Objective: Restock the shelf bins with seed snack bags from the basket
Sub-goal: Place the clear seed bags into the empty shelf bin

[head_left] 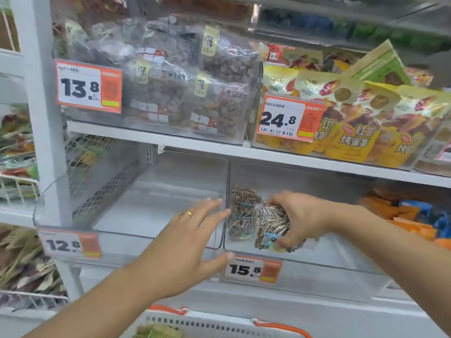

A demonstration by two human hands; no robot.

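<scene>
Gripped in the right hand [301,215]: one clear seed snack bag [271,225], fingers curled over its top and right side, held inside the clear bin [317,254] that carries the 15.8 price tag [252,269] on its front wall.

Left hand [188,242]: holds nothing, fingers straight and spread, reaching toward the divider between the two lower bins; gold ring [188,212] on one finger. Whether the fingertips touch the bin wall cannot be told.

Second seed bag [240,211]: lies in the same bin, just beside the held bag on its left, against the bin's left wall.

Left lower bin [136,237]: clear plastic, 12.8 price tag [69,243] on its front.

Basket [219,325]: white with orange handles, at the lower edge of view below the hands; a greenish packet [158,331] shows inside, blurred.

Upper shelf, left bin [185,128]: clear bags of brown snacks, 13.8 tag [89,85].

Upper shelf, right bin: yellow sweet-potato snack bags [353,140], 24.8 tag [290,117].

Lower shelf, far right: orange and blue packets [412,215], in the neighbouring bin.

Far left: wire racks [17,189] with mixed packets, blurred.
</scene>
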